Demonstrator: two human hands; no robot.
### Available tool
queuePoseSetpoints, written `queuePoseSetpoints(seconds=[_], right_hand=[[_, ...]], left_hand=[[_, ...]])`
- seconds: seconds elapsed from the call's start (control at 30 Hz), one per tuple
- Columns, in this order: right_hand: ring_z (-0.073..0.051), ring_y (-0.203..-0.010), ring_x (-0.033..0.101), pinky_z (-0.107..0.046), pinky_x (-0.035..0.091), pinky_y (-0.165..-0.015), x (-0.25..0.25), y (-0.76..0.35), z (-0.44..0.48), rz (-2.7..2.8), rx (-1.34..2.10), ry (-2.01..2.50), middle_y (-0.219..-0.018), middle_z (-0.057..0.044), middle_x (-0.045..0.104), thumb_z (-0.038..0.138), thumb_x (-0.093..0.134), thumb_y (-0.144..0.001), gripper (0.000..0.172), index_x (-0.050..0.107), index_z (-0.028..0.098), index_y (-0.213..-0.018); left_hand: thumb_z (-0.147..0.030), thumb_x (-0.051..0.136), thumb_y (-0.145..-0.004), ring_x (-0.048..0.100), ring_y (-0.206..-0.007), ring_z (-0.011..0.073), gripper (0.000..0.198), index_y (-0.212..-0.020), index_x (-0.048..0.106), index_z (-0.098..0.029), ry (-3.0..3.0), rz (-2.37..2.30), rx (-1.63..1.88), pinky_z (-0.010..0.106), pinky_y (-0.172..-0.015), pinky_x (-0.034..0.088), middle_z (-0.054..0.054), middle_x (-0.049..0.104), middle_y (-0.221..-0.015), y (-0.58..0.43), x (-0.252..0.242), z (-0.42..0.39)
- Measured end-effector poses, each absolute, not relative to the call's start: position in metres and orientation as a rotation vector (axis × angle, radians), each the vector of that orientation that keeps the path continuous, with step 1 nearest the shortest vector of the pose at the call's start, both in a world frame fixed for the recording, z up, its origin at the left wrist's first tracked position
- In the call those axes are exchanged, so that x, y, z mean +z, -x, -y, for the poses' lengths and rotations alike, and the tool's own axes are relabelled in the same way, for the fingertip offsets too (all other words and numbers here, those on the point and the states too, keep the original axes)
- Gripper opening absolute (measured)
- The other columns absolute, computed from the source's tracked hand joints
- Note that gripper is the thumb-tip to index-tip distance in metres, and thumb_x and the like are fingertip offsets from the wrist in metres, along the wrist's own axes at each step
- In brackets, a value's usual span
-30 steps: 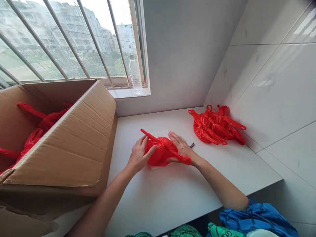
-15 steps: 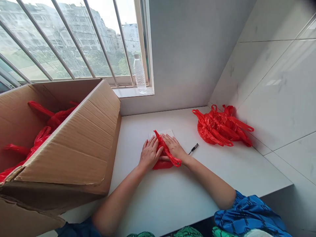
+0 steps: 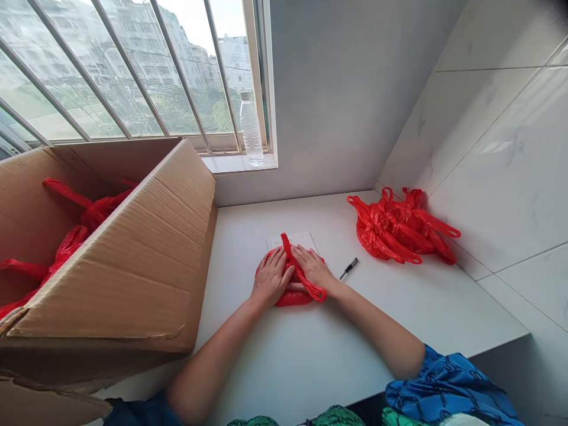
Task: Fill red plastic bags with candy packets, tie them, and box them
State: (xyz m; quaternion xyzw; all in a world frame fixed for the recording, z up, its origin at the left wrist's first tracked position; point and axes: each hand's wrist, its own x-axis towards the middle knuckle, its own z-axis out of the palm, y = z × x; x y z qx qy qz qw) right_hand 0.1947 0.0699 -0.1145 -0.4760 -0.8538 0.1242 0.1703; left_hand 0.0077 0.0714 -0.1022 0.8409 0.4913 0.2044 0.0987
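Observation:
A crumpled red plastic bag (image 3: 293, 294) lies on the white counter (image 3: 310, 355), over a white sheet of paper (image 3: 302, 239). My left hand (image 3: 270, 279) lies flat on the bag's left half, fingers stretched out. My right hand (image 3: 313, 267) presses flat on its right half, fingers out too. One bag handle stands up between the hands and another loops over my right wrist side. A small black pen (image 3: 349, 268) lies just right of my right hand.
A large open cardboard box (image 3: 133, 260) with red bags (image 3: 71, 236) inside fills the left. A pile of tied red bags (image 3: 399, 228) sits at the back right by the tiled wall. A water bottle (image 3: 251, 127) stands on the window sill.
Both hands came together and pressed the puffed bag down flat on the counter; since half a second ago they have hardly moved.

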Motion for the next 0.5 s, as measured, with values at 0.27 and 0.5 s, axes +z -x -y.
queuePoseSetpoints(seconds=[0.27, 0.5], right_hand=[[-0.027, -0.153, 0.016, -0.052, 0.013, -0.125, -0.1124, -0.1948, -0.0706, 2.441, 0.418, 1.365, -0.164, -0.012, 0.024, 0.063, 0.044, -0.092, 0.086, 0.022, 0.013, -0.158], [-0.027, -0.152, 0.021, -0.053, 0.013, -0.124, -0.1135, -0.1951, -0.0707, 2.398, 0.458, 1.341, -0.161, -0.013, 0.031, 0.061, 0.050, -0.090, 0.083, 0.029, 0.014, -0.156]], left_hand=[[-0.042, 0.035, -0.103, 0.035, -0.146, 0.0239, 0.050, -0.148, 0.045, -0.023, -2.471, -1.441, 0.605, 0.047, -0.122, 0.023, 0.005, 0.046, -0.153, -0.0078, -0.1034, -0.0724], [-0.042, 0.037, -0.102, 0.038, -0.144, 0.0243, 0.045, -0.140, 0.052, -0.022, -2.411, -1.374, 0.733, 0.048, -0.121, 0.025, 0.007, 0.052, -0.149, -0.0059, -0.1060, -0.0717]])
